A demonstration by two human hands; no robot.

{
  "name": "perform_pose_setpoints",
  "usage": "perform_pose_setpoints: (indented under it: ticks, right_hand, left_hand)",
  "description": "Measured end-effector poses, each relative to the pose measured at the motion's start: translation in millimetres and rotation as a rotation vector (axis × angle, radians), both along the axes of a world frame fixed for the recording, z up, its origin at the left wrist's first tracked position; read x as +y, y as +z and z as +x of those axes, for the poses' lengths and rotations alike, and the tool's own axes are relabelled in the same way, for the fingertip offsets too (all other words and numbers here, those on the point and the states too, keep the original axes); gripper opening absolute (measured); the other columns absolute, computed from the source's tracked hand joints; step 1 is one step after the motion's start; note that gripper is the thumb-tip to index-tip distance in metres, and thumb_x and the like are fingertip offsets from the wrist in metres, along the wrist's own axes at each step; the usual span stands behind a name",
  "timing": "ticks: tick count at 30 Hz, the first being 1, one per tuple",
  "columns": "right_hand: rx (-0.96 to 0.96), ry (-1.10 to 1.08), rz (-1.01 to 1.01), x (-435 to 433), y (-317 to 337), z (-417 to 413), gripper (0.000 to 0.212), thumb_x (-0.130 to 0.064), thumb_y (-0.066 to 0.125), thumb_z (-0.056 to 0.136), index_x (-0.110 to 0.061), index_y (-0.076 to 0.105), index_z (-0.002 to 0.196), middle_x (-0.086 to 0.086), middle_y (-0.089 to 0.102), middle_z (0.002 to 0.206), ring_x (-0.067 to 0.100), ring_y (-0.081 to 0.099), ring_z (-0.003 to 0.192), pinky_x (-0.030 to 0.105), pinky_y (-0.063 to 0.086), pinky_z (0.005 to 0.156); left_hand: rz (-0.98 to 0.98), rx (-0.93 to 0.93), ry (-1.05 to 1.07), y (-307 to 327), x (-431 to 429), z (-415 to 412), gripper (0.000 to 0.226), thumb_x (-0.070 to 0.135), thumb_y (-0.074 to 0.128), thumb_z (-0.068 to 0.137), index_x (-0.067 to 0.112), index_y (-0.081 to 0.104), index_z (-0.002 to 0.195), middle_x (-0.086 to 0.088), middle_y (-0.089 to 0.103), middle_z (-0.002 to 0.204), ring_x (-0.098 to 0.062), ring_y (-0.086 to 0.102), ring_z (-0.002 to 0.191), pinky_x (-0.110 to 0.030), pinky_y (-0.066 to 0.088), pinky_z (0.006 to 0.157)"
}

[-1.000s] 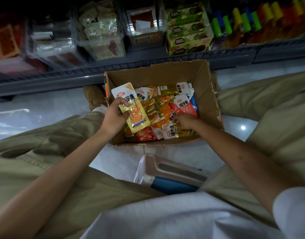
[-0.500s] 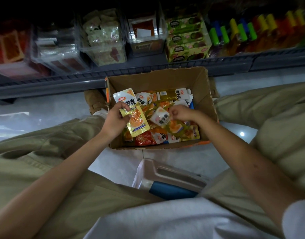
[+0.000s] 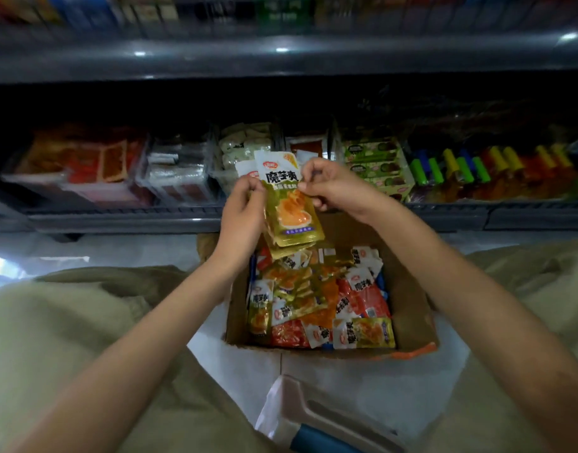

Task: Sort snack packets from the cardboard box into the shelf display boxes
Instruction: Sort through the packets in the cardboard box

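Note:
A stack of yellow-green snack packets [image 3: 289, 207] is held upright above the far end of the cardboard box [image 3: 412, 308]. My left hand [image 3: 243, 210] grips the stack along its left edge. My right hand [image 3: 330, 186] pinches the front packet's upper right edge. The box sits on the floor between my knees and holds several loose packets [image 3: 317, 299], yellow-green, orange and red. Clear shelf display boxes [image 3: 180, 176] stand on the bottom shelf just beyond my hands; one behind the stack holds pale packets [image 3: 238, 148].
A grey shelf rail [image 3: 124, 217] runs across in front of the display boxes. Green boxed snacks [image 3: 372, 168] and coloured bottles [image 3: 470, 168] fill the shelf's right side. A beige and blue stool [image 3: 320, 426] sits under me. My knees flank the box.
Both hands have lifted out of the box toward the shelf. The right hand brought its picked packet up to the left hand's stack. The view tilted upward.

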State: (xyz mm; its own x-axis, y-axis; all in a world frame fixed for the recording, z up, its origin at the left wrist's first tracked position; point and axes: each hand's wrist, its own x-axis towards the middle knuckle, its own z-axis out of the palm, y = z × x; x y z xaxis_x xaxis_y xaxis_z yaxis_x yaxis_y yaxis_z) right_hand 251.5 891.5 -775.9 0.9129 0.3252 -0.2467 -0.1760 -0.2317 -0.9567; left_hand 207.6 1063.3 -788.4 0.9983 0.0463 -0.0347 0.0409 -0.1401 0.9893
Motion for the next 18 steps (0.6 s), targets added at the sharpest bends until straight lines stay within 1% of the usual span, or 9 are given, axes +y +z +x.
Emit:
perform_pose_setpoints:
  ticks: [3, 5, 7, 9, 11, 13, 15, 17, 18]
  right_hand:
    - [-0.154, 0.039, -0.035, 7, 38, 6, 0.022, -0.003, 0.057, 0.092, -0.017, 0.043, 0.083, -0.002, 0.052, 0.054, 0.006, 0.051, 0.044, 0.018, 0.042, 0.042]
    - [-0.202, 0.033, -0.047, 8, 61, 8, 0.02, -0.002, 0.057, 0.091, -0.013, 0.041, 0.092, -0.002, 0.055, 0.056, 0.007, 0.054, 0.042, 0.019, 0.044, 0.04]
    - [-0.236, -0.014, -0.064, 8, 82, 9, 0.024, -0.003, 0.057, 0.092, -0.009, 0.036, 0.103, 0.003, 0.056, 0.066, 0.007, 0.054, 0.042, 0.019, 0.044, 0.039]
    - [-0.251, -0.095, -0.026, 6, 97, 11, 0.029, -0.01, 0.057, 0.093, -0.01, 0.033, 0.11, 0.006, 0.055, 0.071, 0.008, 0.052, 0.042, 0.021, 0.044, 0.038]
    - [-0.281, -0.163, 0.0, 1, 109, 13, 0.028, -0.018, 0.056, 0.094, -0.015, 0.035, 0.114, 0.004, 0.055, 0.076, 0.008, 0.051, 0.044, 0.02, 0.043, 0.038]
    - [-0.347, -0.183, -0.026, -6, 119, 15, 0.022, -0.023, 0.052, 0.096, -0.018, 0.043, 0.116, 0.002, 0.056, 0.082, 0.007, 0.05, 0.049, 0.018, 0.039, 0.037]
    - [-0.4, -0.168, -0.031, -15, 128, 19, 0.017, -0.022, 0.047, 0.099, -0.015, 0.051, 0.114, -0.002, 0.055, 0.077, 0.004, 0.046, 0.048, 0.016, 0.034, 0.035]
    - [-0.421, -0.128, 0.011, -25, 138, 24, 0.016, -0.02, 0.045, 0.1, -0.014, 0.053, 0.112, -0.007, 0.059, 0.071, 0.004, 0.044, 0.041, 0.015, 0.03, 0.031]
    - [-0.43, -0.107, 0.039, -30, 143, 27, 0.017, -0.019, 0.044, 0.1, -0.013, 0.053, 0.113, -0.009, 0.062, 0.069, 0.005, 0.043, 0.038, 0.015, 0.028, 0.03]
  left_hand:
    - [-0.006, -0.142, 0.005, 26, -3, 4, 0.014, 0.032, 0.057, 0.088, 0.025, 0.046, 0.085, -0.01, 0.06, 0.092, -0.026, 0.061, 0.088, -0.041, 0.048, 0.077]
    - [-0.009, -0.191, 0.024, 43, -9, 10, 0.028, 0.016, 0.067, 0.086, 0.026, 0.042, 0.093, -0.001, 0.061, 0.098, -0.019, 0.063, 0.093, -0.029, 0.052, 0.074]
    - [-0.008, -0.258, 0.009, 60, -19, 14, 0.037, 0.003, 0.063, 0.088, 0.021, 0.036, 0.106, 0.004, 0.056, 0.104, -0.007, 0.062, 0.093, -0.018, 0.051, 0.071]
    - [-0.021, -0.328, -0.019, 77, -29, 17, 0.052, -0.005, 0.056, 0.089, 0.022, 0.024, 0.119, 0.007, 0.051, 0.111, 0.004, 0.061, 0.092, -0.015, 0.049, 0.072]
    - [-0.029, -0.383, -0.039, 91, -37, 23, 0.067, -0.01, 0.052, 0.089, 0.026, 0.013, 0.131, 0.011, 0.047, 0.117, 0.006, 0.06, 0.096, -0.015, 0.05, 0.076]
    - [0.01, -0.438, -0.091, 102, -44, 29, 0.077, -0.01, 0.051, 0.09, 0.023, 0.006, 0.142, 0.017, 0.043, 0.125, 0.007, 0.057, 0.106, -0.019, 0.05, 0.088]
    - [0.09, -0.48, -0.165, 112, -50, 35, 0.076, -0.002, 0.052, 0.092, 0.023, 0.005, 0.147, 0.02, 0.044, 0.128, 0.003, 0.055, 0.111, -0.032, 0.05, 0.095]
    - [0.269, -0.567, -0.175, 121, -54, 42, 0.073, 0.013, 0.05, 0.094, 0.032, 0.003, 0.147, 0.007, 0.053, 0.128, -0.011, 0.06, 0.103, -0.045, 0.054, 0.085]
    - [0.385, -0.639, -0.154, 126, -56, 46, 0.073, 0.02, 0.048, 0.093, 0.039, 0.001, 0.145, 0.001, 0.054, 0.128, -0.017, 0.063, 0.094, -0.046, 0.054, 0.076]
